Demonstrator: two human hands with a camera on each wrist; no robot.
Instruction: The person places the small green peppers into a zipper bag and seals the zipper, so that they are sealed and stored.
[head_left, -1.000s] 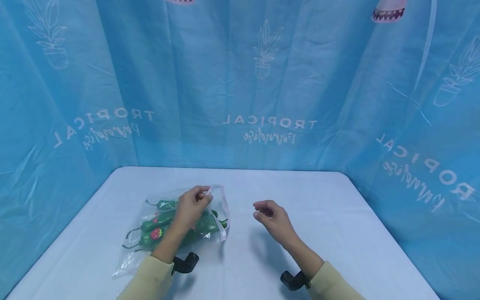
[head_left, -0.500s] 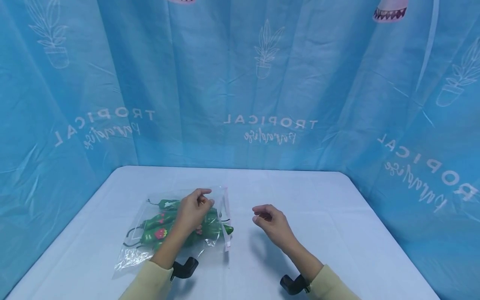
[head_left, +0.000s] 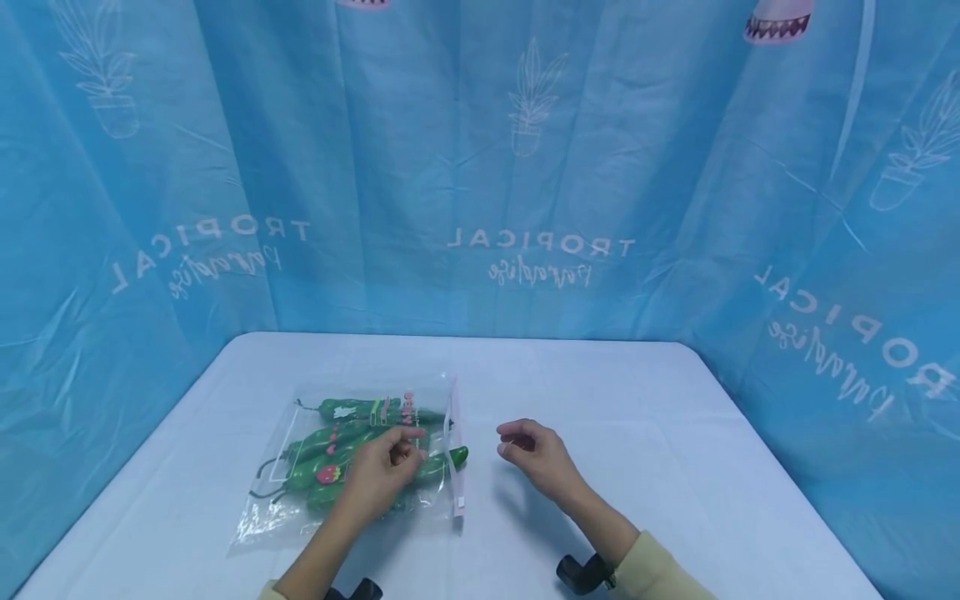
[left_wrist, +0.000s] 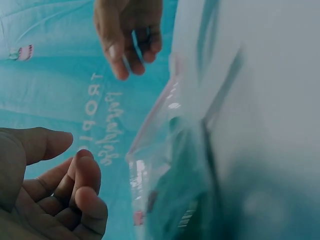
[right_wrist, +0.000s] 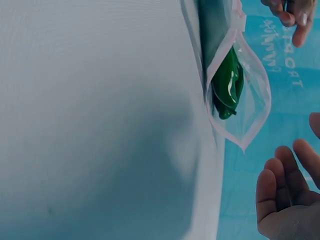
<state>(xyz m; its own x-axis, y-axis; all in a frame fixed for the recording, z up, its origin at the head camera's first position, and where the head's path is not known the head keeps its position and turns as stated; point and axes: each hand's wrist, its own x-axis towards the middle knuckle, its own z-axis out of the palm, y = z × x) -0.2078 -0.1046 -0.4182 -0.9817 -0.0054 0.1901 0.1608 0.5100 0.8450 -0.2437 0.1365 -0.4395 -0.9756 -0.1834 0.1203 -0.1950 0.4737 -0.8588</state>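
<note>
A clear zip bag [head_left: 255,525] with a pink-edged mouth lies on the left half of the table. Several long green peppers [head_left: 303,477] with dark stems are inside; one pepper tip [head_left: 459,456] shows at the mouth. The right wrist view shows that mouth [right_wrist: 267,95] gaping, a glossy green pepper [right_wrist: 228,85] within. My left hand [head_left: 381,468] hovers over the bag, fingers loosely curled around nothing, as the left hand [left_wrist: 55,185] in its own wrist view confirms. To the right of the mouth hangs my right hand [head_left: 542,460], loosely curled, holding nothing.
A white cloth covers the table [head_left: 637,500]. Blue curtains [head_left: 390,183] with mirrored lettering enclose its back and sides. Black wrist mounts [head_left: 585,575] sit on both forearms.
My left hand lets go of the bag's upper mouth edge and draws back toward the person. The bag flattens, uncovering more peppers. My right hand shifts slightly down and left.
</note>
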